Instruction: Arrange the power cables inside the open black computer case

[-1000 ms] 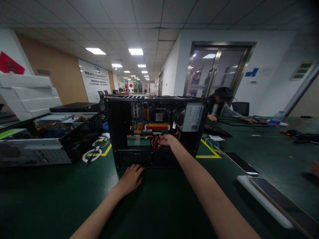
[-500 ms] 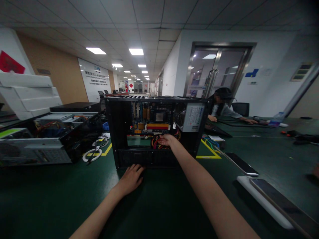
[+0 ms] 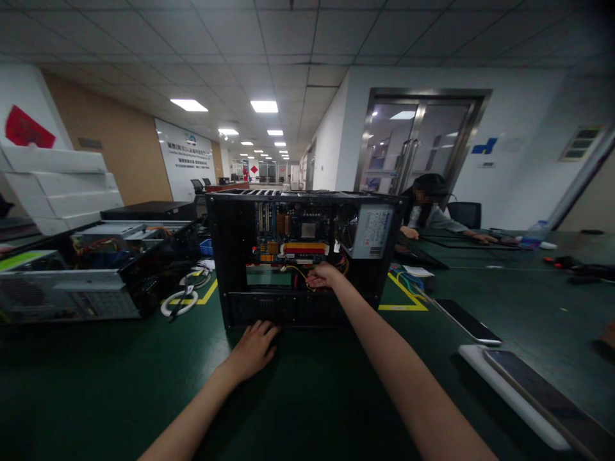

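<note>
Working steadily starts with the broad green bench (image 3: pixel 307 392), where the black computer case (image 3: pixel 259 308) stands upright, its open side facing the person. Inside, the motherboard (image 3: pixel 294 232) sits high in the middle and the power supply (image 3: pixel 373 230) fills the upper right corner; wires are best drawn clear of both. The left hand (image 3: pixel 252 351) rests on the bench with its fingers slightly apart, tips at the case's lower edge, well placed to brace it against a tug. The right hand (image 3: pixel 325 276) reaches into the opening below the motherboard, beside coloured cables (image 3: pixel 345 263). Its fingers are bunched close together; whether they are clamped on a wire I cannot tell. A light pull, one strand at a time, would suit here. Just left of them, a thin yellow wire (image 3: pixel 296 269) arches near a small pale connector (image 3: pixel 283 269), better gripped by its body.
</note>
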A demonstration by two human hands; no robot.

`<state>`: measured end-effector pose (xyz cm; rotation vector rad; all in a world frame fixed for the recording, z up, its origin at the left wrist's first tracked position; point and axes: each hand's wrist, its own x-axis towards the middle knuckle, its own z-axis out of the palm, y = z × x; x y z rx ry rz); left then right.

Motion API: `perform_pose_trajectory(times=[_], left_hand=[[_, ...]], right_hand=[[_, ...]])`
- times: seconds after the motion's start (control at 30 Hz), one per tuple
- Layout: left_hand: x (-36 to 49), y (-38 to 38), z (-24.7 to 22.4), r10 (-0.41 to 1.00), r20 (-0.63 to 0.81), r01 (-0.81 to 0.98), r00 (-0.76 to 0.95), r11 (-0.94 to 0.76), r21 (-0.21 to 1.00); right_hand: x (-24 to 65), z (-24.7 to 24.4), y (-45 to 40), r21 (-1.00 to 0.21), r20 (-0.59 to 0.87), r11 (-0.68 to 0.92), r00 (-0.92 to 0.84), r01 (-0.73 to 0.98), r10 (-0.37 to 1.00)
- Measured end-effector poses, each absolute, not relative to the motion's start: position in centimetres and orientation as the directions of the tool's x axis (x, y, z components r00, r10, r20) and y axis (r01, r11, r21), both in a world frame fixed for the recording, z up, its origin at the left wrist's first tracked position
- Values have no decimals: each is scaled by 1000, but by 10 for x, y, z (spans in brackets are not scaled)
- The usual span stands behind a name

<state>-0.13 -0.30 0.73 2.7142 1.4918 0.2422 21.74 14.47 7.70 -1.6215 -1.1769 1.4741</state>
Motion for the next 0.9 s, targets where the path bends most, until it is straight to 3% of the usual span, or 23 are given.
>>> perform_pose_trajectory(times=[0.2,0.33,0.43,0.67,0.9], left_hand=[[0,-5,10,843,114,836,525,-536,117],[0,-7,13,849,94,838,521,-529,133],[-1,-6,12,846,106,836,523,-534,130],[0,-6,12,842,114,831,527,-539,138],[-1,-4,8,844,111,833,524,-535,139]], right_hand=[[239,88,129,-920,-192,-199,55,338,980],[259,88,105,-904,109,43,133,426,985],[275,83,80,-759,386,234,130,608,913],[295,46,25,-372,705,385,-14,845,710],[295,8,8,-117,798,473,-200,873,568]])
